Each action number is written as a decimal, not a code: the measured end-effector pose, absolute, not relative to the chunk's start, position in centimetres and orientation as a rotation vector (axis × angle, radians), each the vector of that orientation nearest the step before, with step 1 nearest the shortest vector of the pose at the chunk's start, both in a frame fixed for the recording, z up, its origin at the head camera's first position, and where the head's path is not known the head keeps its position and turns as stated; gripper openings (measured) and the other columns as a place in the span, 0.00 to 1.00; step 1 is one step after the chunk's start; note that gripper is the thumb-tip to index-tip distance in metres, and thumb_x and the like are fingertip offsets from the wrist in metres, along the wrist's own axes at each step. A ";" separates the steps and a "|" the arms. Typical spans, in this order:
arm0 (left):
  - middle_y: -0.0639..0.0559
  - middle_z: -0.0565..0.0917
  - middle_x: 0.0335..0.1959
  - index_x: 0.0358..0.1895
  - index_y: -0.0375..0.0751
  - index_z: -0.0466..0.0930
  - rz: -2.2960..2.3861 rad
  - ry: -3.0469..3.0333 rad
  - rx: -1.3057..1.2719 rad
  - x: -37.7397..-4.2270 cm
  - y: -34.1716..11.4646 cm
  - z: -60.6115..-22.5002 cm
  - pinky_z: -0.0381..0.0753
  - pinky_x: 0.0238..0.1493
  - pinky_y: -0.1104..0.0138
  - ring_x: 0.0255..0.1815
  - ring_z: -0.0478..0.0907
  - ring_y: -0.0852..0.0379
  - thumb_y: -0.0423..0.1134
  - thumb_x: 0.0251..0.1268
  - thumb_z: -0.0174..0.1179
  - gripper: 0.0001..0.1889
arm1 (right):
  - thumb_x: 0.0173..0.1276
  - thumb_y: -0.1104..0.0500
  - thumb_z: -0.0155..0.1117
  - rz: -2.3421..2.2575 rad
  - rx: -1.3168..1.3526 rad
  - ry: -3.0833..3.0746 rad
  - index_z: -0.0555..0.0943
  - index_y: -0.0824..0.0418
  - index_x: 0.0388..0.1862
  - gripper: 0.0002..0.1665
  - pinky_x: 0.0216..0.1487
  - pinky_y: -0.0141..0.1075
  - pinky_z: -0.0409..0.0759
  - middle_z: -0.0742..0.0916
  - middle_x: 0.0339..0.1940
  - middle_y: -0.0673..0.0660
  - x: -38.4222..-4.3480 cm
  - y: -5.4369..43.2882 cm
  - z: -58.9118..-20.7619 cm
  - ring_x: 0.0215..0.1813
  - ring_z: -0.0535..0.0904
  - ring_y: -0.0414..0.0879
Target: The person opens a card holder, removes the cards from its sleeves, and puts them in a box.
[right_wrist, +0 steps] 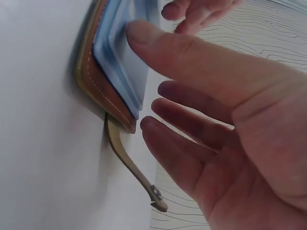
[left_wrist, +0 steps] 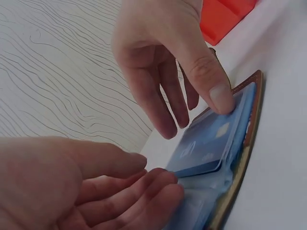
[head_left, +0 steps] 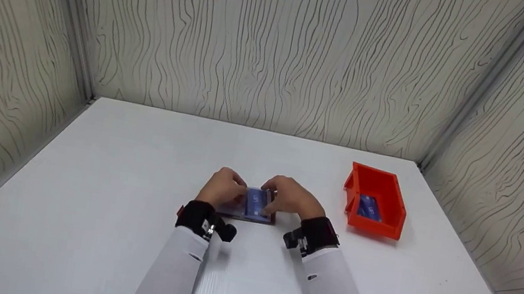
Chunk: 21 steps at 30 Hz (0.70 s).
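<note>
An open card wallet (right_wrist: 98, 91) with a brown stitched leather cover and clear plastic sleeves lies on the table. A blue bank card (left_wrist: 201, 143) with a chip sits at one of its sleeves; I cannot tell whether it is fully inside. My right hand (head_left: 292, 196) is over the wallet's right side, its thumb resting on the card or its sleeve, the other fingers spread and relaxed beyond the edge. Loosely bent, the fingers of my left hand (head_left: 225, 187) are beside the card's left edge and hold nothing visible. A strap with a metal snap (right_wrist: 156, 191) sticks out from the wallet.
To the right on the white table (head_left: 132, 157) stands a red plastic bin (head_left: 376, 227) with another blue card (head_left: 369, 207) in it. Panels with a wood-grain pattern (head_left: 269, 42) enclose the table at the back and sides.
</note>
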State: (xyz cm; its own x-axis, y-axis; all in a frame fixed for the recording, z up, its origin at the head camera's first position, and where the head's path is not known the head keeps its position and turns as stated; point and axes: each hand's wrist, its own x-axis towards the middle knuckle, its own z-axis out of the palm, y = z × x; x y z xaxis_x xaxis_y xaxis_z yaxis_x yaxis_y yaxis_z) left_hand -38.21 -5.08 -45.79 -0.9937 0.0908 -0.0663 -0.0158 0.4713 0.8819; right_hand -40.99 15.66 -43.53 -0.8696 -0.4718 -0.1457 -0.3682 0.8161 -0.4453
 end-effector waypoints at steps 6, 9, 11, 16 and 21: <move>0.34 0.93 0.44 0.49 0.25 0.90 1.593 2.601 -0.046 -37.6 -4.9 -46.0 0.91 0.39 0.65 0.34 0.89 0.53 0.30 0.62 0.67 0.15 | 0.60 0.57 0.87 -0.549 -0.644 2.736 0.87 0.62 0.66 0.35 0.70 0.50 0.84 0.92 0.59 0.58 -40.8 15.6 -43.6 0.57 0.83 0.49; 0.33 0.93 0.45 0.49 0.23 0.89 1.562 2.647 -0.110 -37.6 -4.8 -46.0 0.91 0.44 0.62 0.39 0.90 0.50 0.31 0.61 0.67 0.15 | 0.59 0.57 0.87 -0.539 -0.639 2.732 0.86 0.62 0.68 0.37 0.71 0.51 0.83 0.91 0.60 0.58 -40.7 15.7 -43.6 0.58 0.83 0.49; 0.33 0.93 0.45 0.48 0.23 0.89 1.557 2.655 -0.138 -37.7 -4.8 -46.0 0.91 0.46 0.61 0.39 0.91 0.49 0.30 0.61 0.67 0.15 | 0.59 0.56 0.87 -0.539 -0.624 2.727 0.85 0.61 0.69 0.38 0.73 0.51 0.82 0.91 0.61 0.58 -40.6 15.7 -43.5 0.59 0.83 0.50; 0.36 0.93 0.37 0.47 0.23 0.88 1.632 2.586 -0.166 -37.8 -4.9 -46.2 0.90 0.34 0.66 0.27 0.88 0.55 0.29 0.60 0.66 0.14 | 0.59 0.55 0.87 -0.542 -0.601 2.721 0.86 0.60 0.69 0.38 0.73 0.51 0.82 0.90 0.62 0.57 -40.5 15.6 -43.5 0.60 0.83 0.50; 0.38 0.93 0.34 0.46 0.24 0.89 1.652 2.588 -0.155 -37.8 -5.1 -46.4 0.88 0.31 0.69 0.24 0.85 0.58 0.29 0.58 0.66 0.14 | 0.59 0.55 0.88 -0.543 -0.632 2.720 0.86 0.59 0.68 0.38 0.74 0.51 0.82 0.90 0.64 0.57 -40.6 15.5 -43.7 0.62 0.83 0.51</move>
State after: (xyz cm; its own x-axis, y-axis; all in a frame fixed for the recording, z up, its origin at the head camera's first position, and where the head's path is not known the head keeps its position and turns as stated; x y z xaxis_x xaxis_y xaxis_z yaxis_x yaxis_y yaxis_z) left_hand -37.84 -5.08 -46.42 -0.9926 -0.0488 -0.1111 -0.1213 0.4181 0.9003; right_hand -40.61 15.53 -43.71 -0.8598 -0.4714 -0.1962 -0.3599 0.8321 -0.4221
